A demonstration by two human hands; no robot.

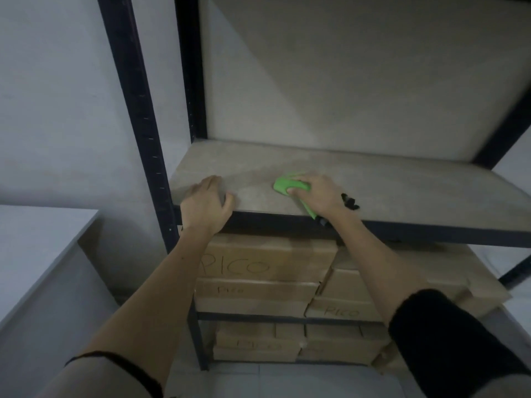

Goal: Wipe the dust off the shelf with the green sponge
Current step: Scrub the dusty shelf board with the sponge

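Note:
The shelf (pixel 388 185) is a pale grey-brown board in a dark metal frame, at chest height. A bright green sponge (pixel 286 186) lies flat on the board near its front edge, left of the middle. My right hand (pixel 316 195) is pressed down on the sponge and grips it, covering its right part. My left hand (pixel 207 202) rests flat on the board's front left corner, fingers apart, holding nothing.
Dark upright posts (pixel 138 110) frame the shelf on the left. Below the board, stacked cardboard boxes (pixel 258 271) marked "PICO" fill two lower shelves. A white table (pixel 34 234) stands at the left. A small black object (pixel 349 201) lies by my right wrist.

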